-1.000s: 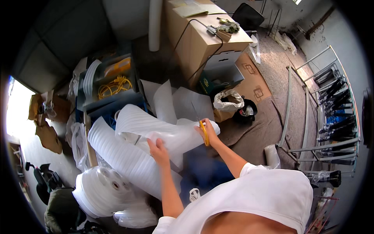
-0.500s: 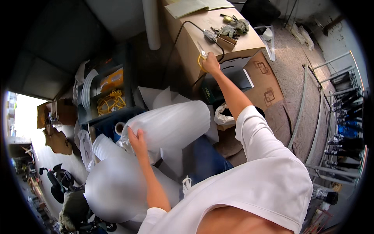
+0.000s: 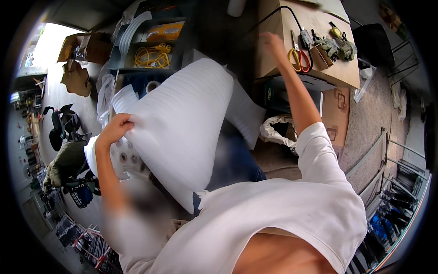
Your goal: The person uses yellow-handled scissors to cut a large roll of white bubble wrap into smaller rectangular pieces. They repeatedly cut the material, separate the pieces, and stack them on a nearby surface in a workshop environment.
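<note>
Beside a cluttered box in a workshop, a person in a white top handles packing foam with bare hands. At far left, a torn carton (image 3: 93,48) sits on the pale floor, with a green jacket (image 3: 68,160) lower down. A white plastic bag (image 3: 105,97) hangs near the left hand (image 3: 116,130), whose thumb and fingers are clamped on the left edge of the foam sheet (image 3: 182,109). The sheet, white and ribbed, bulges across the middle in front of the person, its lowest corner by the person's waist; small rolls (image 3: 128,157) show below its left edge. Behind it, a blue-grey bin (image 3: 116,55) carries a stack of curved white strips (image 3: 132,33) along its left side, an orange packet (image 3: 165,32) and a coiled yellow cord (image 3: 153,57).

Right of the sheet, the right hand (image 3: 273,47) is raised before the left side of the box (image 3: 351,75); blur leaves it unclear whether its fingers are apart or together. Just to its right, apart from it, scissors (image 3: 299,58) with yellow and red handles lie near the box's left edge, blades pointing away. A black cable (image 3: 297,18) with a grey connector (image 3: 305,36) runs beside them. Gloves (image 3: 340,48) rest toward the box's right edge. At far right stands a metal rack (image 3: 397,196).
</note>
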`<state>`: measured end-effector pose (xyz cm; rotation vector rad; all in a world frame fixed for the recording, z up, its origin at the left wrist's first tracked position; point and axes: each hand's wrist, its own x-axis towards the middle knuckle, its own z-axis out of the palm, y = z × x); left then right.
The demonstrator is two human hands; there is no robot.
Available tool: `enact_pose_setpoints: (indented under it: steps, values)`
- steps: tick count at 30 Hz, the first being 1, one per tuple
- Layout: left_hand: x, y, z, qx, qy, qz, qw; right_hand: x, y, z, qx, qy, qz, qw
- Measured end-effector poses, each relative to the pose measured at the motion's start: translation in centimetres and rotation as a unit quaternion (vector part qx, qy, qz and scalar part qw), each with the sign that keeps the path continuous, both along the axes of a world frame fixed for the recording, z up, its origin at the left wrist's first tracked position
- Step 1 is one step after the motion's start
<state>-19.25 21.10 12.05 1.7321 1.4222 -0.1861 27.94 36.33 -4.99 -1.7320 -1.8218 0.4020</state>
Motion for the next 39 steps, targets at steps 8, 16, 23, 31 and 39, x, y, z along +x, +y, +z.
enact_pose_setpoints:
  steps: [8, 16, 23, 31, 39]
  values:
    - [-0.7, -6.9, 8.7, 0.184, 0.170, -0.108, 0.962, -29.1, -11.2, 12.8, -0.184, 0.062, 0.732, 0.654]
    - [-23.6, -21.0, 11.9, 0.191, 0.182, 0.242, 0.934, -30.5, -9.4, 15.2, -0.278, -0.234, 0.616, 0.699]
    - [-16.0, -12.0, 8.9, 0.325, 0.007, 0.030, 0.945, -38.4, -12.2, 23.3, -0.150, -0.138, 0.677, 0.707]
    - [-11.2, -5.8, 7.9, 0.216, -0.159, 0.102, 0.958, -37.6, -9.5, 28.8, -0.187, -0.250, 0.565, 0.763]
    - [-9.7, -0.8, 9.4, 0.245, -0.214, 0.056, 0.944, -39.0, -7.5, 30.4, -0.083, -0.245, 0.590, 0.765]
